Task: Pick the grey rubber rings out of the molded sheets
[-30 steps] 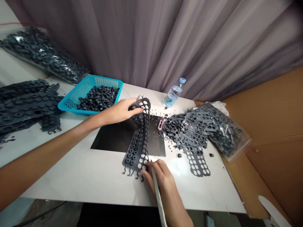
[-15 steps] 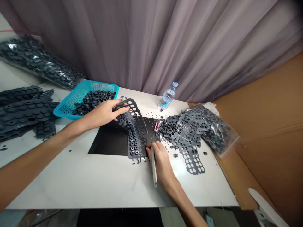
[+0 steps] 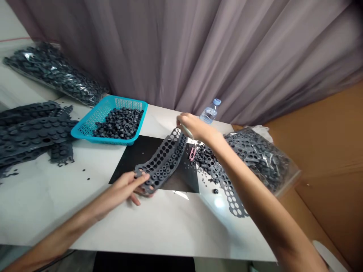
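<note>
My left hand (image 3: 129, 185) grips the near end of a dark grey rubber sheet (image 3: 163, 160), thumb on top and fingers underneath. Rows of round holes and raised ring-shaped parts cover the sheet, which slants up and away over a black mat (image 3: 184, 181). At its far end is my right hand (image 3: 195, 126), closed around a slim whitish pen-like tool (image 3: 187, 132). Whether those fingers also pinch the sheet is hidden. Pink-handled snips (image 3: 192, 153) lie on the mat's right side, beside loose rubber bits.
A blue basket (image 3: 110, 140) of small black rubber parts stands behind my left hand. More rubber sheets (image 3: 28, 132) and a filled bag (image 3: 59, 75) lie left. To the right are punched sheets (image 3: 234, 198), another bag (image 3: 272, 170) and a water bottle (image 3: 209, 113).
The sheet has been turned round. My left hand has come down to its near end, and my right hand has moved up to its far end, still with the pen-like tool.
</note>
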### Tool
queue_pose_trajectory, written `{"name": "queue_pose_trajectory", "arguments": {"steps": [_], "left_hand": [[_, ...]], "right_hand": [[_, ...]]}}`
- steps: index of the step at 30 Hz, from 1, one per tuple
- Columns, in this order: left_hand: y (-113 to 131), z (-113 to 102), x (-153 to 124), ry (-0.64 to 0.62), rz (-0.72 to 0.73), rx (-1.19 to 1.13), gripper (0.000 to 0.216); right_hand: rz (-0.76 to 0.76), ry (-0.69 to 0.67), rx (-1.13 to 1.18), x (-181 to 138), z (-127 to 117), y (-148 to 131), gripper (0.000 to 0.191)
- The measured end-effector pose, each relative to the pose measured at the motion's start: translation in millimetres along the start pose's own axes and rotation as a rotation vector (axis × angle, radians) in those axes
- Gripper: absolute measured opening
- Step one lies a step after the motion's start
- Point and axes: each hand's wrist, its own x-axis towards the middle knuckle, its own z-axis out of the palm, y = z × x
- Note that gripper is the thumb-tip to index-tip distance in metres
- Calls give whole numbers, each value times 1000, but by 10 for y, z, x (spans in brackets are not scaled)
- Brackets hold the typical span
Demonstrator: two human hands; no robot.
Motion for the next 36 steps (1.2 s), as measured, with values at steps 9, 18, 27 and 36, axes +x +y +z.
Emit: {"name": "queue_pose_trajectory", "arguments": {"steps": [9, 18, 27, 36], "left_hand": [[153, -2, -57, -153, 53, 446, 61], [204, -94, 459, 247, 592, 1200, 74], [103, -144, 962, 255, 633, 1433, 90], [274, -307, 1086, 275, 742, 1345, 80]], "right_hand": [[-18, 286, 89, 23, 573, -210, 25], [402, 222, 722, -1353, 780, -613, 30], [558, 141, 1005, -1435, 1010, -927, 21], [592, 126, 1115, -1363, 1075, -1053, 15]]}}
